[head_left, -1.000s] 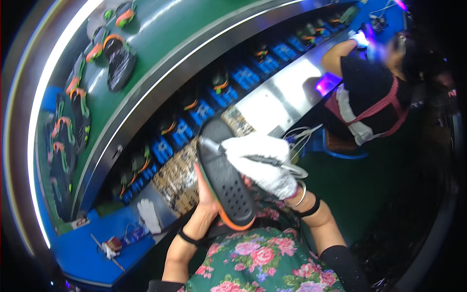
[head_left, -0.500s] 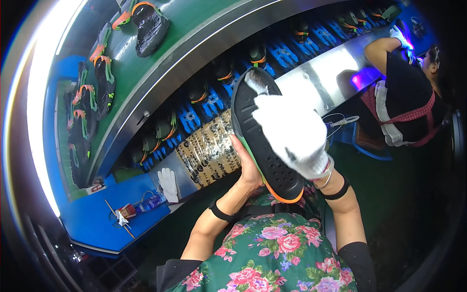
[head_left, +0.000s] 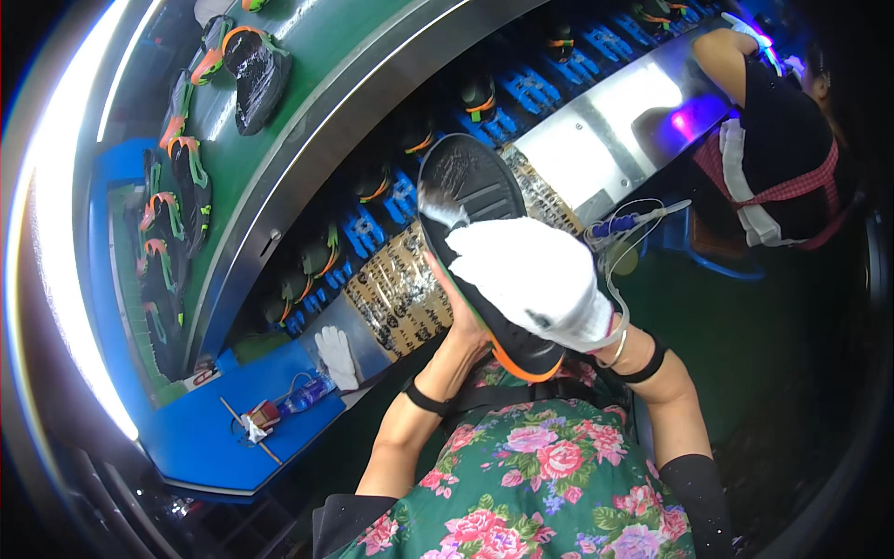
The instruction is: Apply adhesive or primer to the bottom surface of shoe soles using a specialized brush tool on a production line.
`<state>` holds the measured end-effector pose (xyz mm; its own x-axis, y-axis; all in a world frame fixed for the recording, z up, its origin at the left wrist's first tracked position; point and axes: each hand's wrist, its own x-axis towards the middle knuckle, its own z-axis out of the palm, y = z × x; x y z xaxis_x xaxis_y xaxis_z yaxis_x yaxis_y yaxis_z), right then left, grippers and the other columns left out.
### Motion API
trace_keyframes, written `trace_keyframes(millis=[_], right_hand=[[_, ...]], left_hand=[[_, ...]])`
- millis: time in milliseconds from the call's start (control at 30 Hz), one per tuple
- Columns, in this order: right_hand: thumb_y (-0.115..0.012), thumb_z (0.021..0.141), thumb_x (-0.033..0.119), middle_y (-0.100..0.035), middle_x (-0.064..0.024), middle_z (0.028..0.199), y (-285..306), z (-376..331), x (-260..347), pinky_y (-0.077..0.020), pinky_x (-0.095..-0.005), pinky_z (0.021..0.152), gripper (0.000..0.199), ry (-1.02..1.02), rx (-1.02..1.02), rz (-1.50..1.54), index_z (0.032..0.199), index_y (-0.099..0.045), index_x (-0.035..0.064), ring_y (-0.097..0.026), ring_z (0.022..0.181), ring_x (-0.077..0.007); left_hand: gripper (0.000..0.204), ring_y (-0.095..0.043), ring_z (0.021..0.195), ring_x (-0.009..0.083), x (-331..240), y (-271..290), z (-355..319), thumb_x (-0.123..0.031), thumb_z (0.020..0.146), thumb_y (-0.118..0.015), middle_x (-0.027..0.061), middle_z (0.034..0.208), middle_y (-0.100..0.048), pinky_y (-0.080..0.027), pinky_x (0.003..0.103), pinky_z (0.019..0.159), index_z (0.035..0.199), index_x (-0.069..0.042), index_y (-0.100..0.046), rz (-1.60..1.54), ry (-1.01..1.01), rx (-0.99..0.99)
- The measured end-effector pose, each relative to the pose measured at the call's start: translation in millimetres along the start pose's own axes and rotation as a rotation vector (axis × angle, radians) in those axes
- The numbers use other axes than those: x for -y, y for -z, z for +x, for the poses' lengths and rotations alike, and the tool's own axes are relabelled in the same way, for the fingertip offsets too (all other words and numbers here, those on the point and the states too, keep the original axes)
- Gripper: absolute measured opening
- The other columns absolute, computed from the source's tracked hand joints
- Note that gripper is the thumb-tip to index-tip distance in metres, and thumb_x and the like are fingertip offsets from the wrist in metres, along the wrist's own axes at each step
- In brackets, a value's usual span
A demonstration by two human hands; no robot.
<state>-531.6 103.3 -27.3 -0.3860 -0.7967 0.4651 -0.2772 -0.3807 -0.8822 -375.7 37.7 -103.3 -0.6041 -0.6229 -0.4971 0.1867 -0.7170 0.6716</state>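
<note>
My bare left hand [head_left: 463, 312] is wrapped round the side of a black shoe sole [head_left: 498, 177], which is tilted above my lap. Grooves cross its face, and its rim turns orange at the lower end. In a white knitted glove, my right hand [head_left: 531, 279] is closed over the sole. A pale brush tip [head_left: 449, 215] sticks out from the gloved fingers and touches the sole; the glove hides its handle. The sole's upper end shines wet.
A green belt [head_left: 321, 74] at upper left carries black, orange and green shoe parts [head_left: 256, 79]. Blue holders with shoe uppers [head_left: 480, 98] line a lower track. A spare white glove [head_left: 336, 357] lies near a blue table [head_left: 214, 447]. A co-worker [head_left: 782, 140] sits at the right.
The brush and my gloved hand have moved from near the tip of the sole down toward its middle. The sole has shifted slightly left, and more wet shine shows on its upper end.
</note>
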Motion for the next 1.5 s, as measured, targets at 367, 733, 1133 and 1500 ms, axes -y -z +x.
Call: trace_keyframes(millis=[367,733,1133,1500], right_hand=[[-0.069,0.091,0.006,-0.076,-0.0121,0.12,-1.7,-4.7,7.2,-0.06,-0.0375,0.091,0.029,0.142,0.094,-0.088,0.119,-0.077,0.0057,-0.074,0.106,-0.0283],[-0.069,0.089,0.005,-0.077,-0.0103,0.115,4.4,-7.5,-2.5,-0.0613,-0.0369,0.085,0.028,0.238,0.162,-0.052,0.116,-0.077,0.0072,-0.074,0.103,-0.0278],[-0.074,0.086,0.006,-0.078,-0.0106,0.114,12.1,-20.4,-9.3,-0.0607,-0.0378,0.086,0.032,0.208,0.095,-0.112,0.118,-0.077,0.0064,-0.075,0.099,-0.0283],[-0.075,0.088,0.009,-0.078,-0.0089,0.116,15.3,-41.6,-8.5,-0.0585,-0.0406,0.096,0.029,0.109,0.15,-0.105,0.117,-0.077,0.007,-0.076,0.101,-0.0287]], left_hand=[[0.101,-0.051,0.141,0.0284,24.8,30.7,17.6,-0.089,0.094,-0.022,0.0089,0.155,-0.05,-0.04,0.047,0.12,0.163,-0.016,-0.033,-0.055,-0.088,0.058],[0.104,-0.055,0.137,0.0295,23.1,58.7,12.7,-0.092,0.091,-0.025,0.0102,0.151,-0.054,-0.044,0.047,0.117,0.161,-0.015,-0.037,-0.319,0.063,0.271],[0.108,-0.059,0.132,0.0306,29.3,75.1,27.2,-0.094,0.089,-0.029,0.0116,0.147,-0.058,-0.048,0.048,0.114,0.158,-0.013,-0.042,-0.649,0.167,0.503],[0.127,-0.068,0.109,0.0358,1.3,35.7,30.1,-0.106,0.067,-0.043,0.0219,0.119,-0.067,-0.061,0.049,0.092,0.14,-0.003,-0.055,-0.511,0.27,0.3]])
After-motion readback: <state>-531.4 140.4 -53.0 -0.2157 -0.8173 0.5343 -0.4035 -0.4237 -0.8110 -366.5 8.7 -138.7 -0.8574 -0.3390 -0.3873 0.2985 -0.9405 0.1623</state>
